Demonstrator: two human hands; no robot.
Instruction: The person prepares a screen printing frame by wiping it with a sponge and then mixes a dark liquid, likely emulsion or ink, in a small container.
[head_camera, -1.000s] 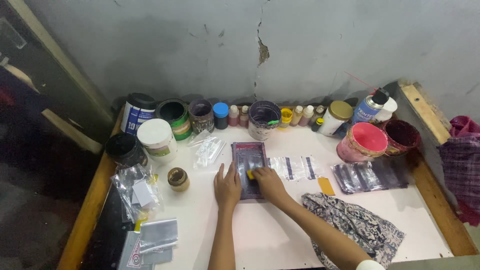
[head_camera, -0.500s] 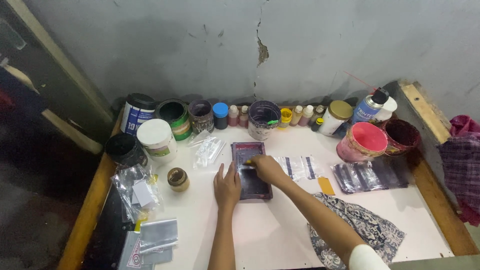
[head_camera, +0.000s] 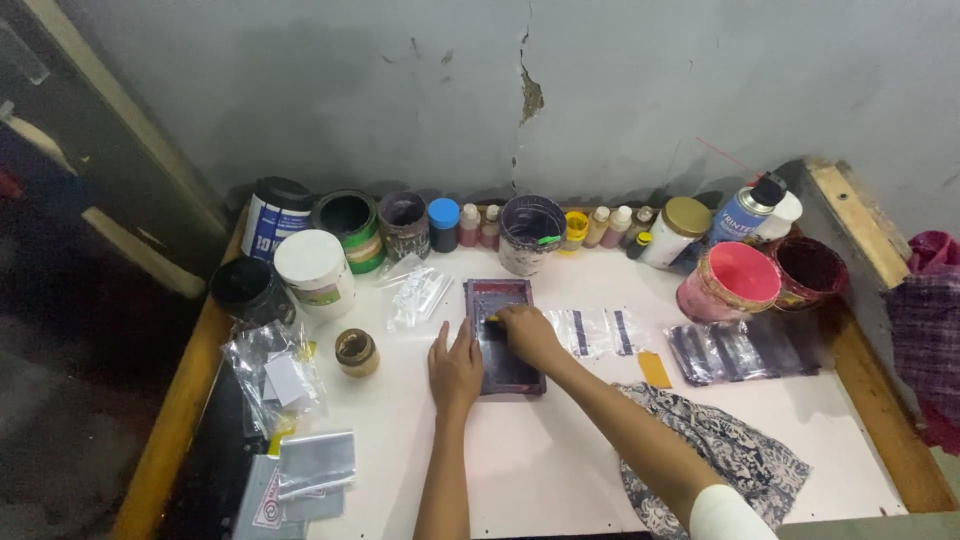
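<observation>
Your white worktable (head_camera: 560, 470) with its wooden rim is the largest thing here; the grey cracked wall closes its far edge, a raised wooden ledge closes the right side, and the near half of the top is mostly bare, so that is where you have room to move. One patterned cloth (head_camera: 715, 450) lies at the near right, under your right forearm. Along the wall you have a row of tubs and jars: roughly seven larger ones, among them one white-lidded tub (head_camera: 314, 270), one grey pot (head_camera: 530, 232), one pink-lidded tub (head_camera: 740, 278) and one dark red pot (head_camera: 808, 268), plus about six small bottles and one spray can (head_camera: 745, 208). Several clear plastic bags (head_camera: 270, 365) pile up at the left edge; their count is unclear.

One small dark framed screen (head_camera: 503, 335) lies flat at the middle of the table. Your left hand (head_camera: 455, 368) rests open and flat against its left edge, fingers spread on the table and frame. Your right hand (head_camera: 528, 333) sits on top of the screen, curled around a small yellow piece (head_camera: 493, 318) pressed to the mesh. The two hands are close but apart. One small brown jar (head_camera: 356, 351) stands to the left, near your left hand.
</observation>
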